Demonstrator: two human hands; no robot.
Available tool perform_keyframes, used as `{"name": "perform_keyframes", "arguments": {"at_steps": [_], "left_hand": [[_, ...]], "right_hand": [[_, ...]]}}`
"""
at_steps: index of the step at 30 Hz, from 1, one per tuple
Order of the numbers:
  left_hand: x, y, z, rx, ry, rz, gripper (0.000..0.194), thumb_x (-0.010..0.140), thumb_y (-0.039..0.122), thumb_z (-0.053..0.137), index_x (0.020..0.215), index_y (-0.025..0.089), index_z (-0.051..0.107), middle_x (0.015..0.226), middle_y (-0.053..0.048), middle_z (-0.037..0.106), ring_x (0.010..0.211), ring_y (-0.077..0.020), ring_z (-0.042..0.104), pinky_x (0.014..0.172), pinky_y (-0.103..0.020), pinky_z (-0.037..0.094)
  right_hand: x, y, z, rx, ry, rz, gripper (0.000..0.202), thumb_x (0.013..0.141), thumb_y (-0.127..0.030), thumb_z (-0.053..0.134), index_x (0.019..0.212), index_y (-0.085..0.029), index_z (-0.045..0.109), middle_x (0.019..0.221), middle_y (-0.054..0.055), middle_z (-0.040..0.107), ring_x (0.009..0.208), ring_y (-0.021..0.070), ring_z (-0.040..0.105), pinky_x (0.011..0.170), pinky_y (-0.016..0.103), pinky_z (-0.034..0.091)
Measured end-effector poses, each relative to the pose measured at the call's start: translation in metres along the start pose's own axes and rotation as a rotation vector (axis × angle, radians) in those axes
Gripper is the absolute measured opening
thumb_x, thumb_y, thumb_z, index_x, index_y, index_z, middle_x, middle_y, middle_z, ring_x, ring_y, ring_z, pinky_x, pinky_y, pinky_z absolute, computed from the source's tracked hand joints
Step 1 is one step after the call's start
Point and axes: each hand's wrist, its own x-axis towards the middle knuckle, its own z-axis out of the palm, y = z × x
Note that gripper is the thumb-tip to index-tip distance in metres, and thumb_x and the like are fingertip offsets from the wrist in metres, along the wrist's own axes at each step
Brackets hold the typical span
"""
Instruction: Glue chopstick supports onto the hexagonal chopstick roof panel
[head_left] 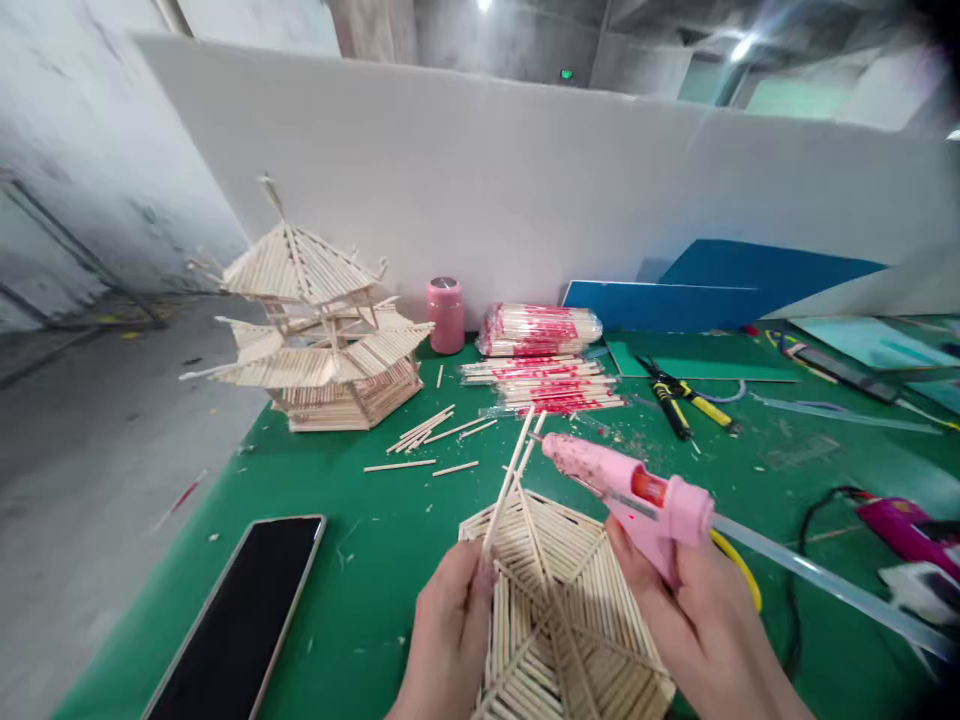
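Left hand (448, 625) fingers pinched on stick (508, 486); right hand (694, 610) fingers clasped around glue gun (634, 490).

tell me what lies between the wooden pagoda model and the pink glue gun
Loose wooden sticks scattered on the green mat, between pagoda model and glue gun, in the head view.

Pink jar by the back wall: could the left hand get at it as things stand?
Probably not freely: the left hand is pinching a stick over the hexagonal panel, and the pink jar stands far back beside the pagoda model.

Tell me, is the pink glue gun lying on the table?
No, the right hand holds the pink glue gun above the stick panel.
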Motion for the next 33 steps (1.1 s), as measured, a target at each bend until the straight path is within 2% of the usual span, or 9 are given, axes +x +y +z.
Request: {"name": "perform_keyframes", "arguments": {"at_steps": [4,8,13,18,23,28,33], "left_hand": [[-0.001,-0.002,0.0,-0.001,-0.019,-0.002,0.024,0.086,0.026,0.036,0.068,0.018,0.048,0.061,0.001,0.046,0.056,-0.0124,0.044,0.052,-0.02,0.035],[-0.001,-0.001,0.0,-0.033,-0.033,-0.001,0.023,0.086,0.025,0.035,0.068,0.018,0.048,0.064,0.0,0.048,0.059,-0.0133,0.046,0.056,-0.021,0.036],[0.0,0.001,0.001,-0.059,-0.029,-0.003,0.023,0.086,0.025,0.036,0.067,0.018,0.048,0.064,0.0,0.048,0.059,-0.0132,0.045,0.056,-0.021,0.036],[-0.001,0.002,0.001,-0.1,-0.02,-0.014,0.023,0.085,0.025,0.037,0.067,0.018,0.048,0.063,0.0,0.047,0.059,-0.0133,0.045,0.057,-0.021,0.035],[-0.002,0.0,0.002,-0.101,-0.046,-0.011,0.023,0.085,0.028,0.037,0.067,0.018,0.049,0.063,0.0,0.046,0.058,-0.0134,0.043,0.054,-0.021,0.034],[-0.006,0.0,0.005,-0.143,-0.05,-0.08,0.025,0.085,0.032,0.038,0.066,0.018,0.049,0.062,0.0,0.044,0.056,-0.0127,0.042,0.051,-0.021,0.034],[-0.008,0.0,0.007,-0.214,-0.043,-0.1,0.023,0.083,0.034,0.041,0.067,0.019,0.048,0.063,-0.001,0.046,0.055,-0.0123,0.042,0.048,-0.02,0.034]], "right_hand": [[-0.007,0.0,-0.003,0.021,-0.045,-0.011,0.022,0.081,-0.036,0.044,0.077,-0.016,0.053,0.058,0.004,0.053,0.053,0.0166,0.051,0.051,0.028,0.045],[-0.004,-0.008,-0.005,0.045,-0.036,-0.018,0.026,0.082,-0.036,0.041,0.089,-0.014,0.052,0.067,0.008,0.057,0.059,0.0187,0.055,0.053,0.03,0.047],[-0.007,-0.009,-0.005,-0.007,-0.042,-0.012,0.028,0.082,-0.039,0.039,0.084,-0.015,0.053,0.056,0.004,0.052,0.048,0.0169,0.051,0.046,0.029,0.046],[-0.012,-0.004,-0.004,0.03,-0.084,-0.019,0.025,0.081,-0.038,0.042,0.084,-0.016,0.054,0.059,0.005,0.055,0.051,0.0169,0.052,0.047,0.028,0.046],[-0.008,-0.004,-0.008,0.056,-0.076,0.038,0.025,0.081,-0.038,0.043,0.083,-0.015,0.054,0.064,0.007,0.058,0.056,0.0189,0.054,0.052,0.031,0.046],[-0.003,-0.001,-0.009,0.066,-0.03,0.09,0.03,0.081,-0.04,0.042,0.088,-0.013,0.053,0.071,0.01,0.058,0.063,0.021,0.055,0.056,0.033,0.046],[-0.003,0.005,-0.009,0.082,-0.035,0.13,0.027,0.08,-0.039,0.044,0.087,-0.014,0.053,0.064,0.006,0.056,0.055,0.0175,0.053,0.051,0.03,0.045]]}}
